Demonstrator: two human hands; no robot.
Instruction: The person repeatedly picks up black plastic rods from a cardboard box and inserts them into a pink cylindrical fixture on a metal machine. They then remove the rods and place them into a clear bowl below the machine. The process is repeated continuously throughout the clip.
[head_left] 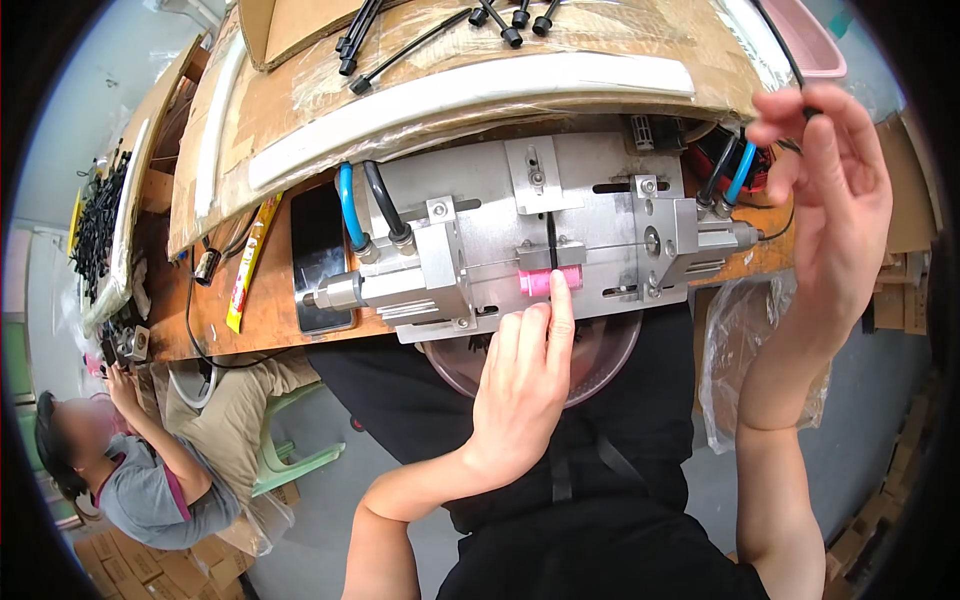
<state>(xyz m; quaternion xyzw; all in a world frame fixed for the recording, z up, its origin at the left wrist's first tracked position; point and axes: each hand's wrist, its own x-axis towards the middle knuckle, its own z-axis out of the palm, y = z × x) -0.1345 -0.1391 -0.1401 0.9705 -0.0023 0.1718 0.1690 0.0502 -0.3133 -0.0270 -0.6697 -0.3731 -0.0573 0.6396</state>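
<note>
1. A person stands at a wooden tabletop (270,310), seen from above, both bare forearms entering from the lower edge.
2. The left hand (520,385) reaches up to a grey metal fixture (540,235) bolted at the tabletop's near edge. Its fingers (560,300) lie loosely extended, the index fingertip touching a small pink block (548,282) seated in the fixture's middle; nothing is gripped.
3. A thin black cable tie (551,240) stands upright in the slot just above the pink block.
4. The right hand (835,200) is raised at the right, its fingers pinched shut on a thin black strand (790,60) that runs up and away.
5. Blue and black hoses (360,205) enter the fixture's left side.
6. More loose black cable ties (420,40) lie on cardboard (300,100) behind the fixture.
7. At lower left, another person (130,470) sits nearby.
</note>
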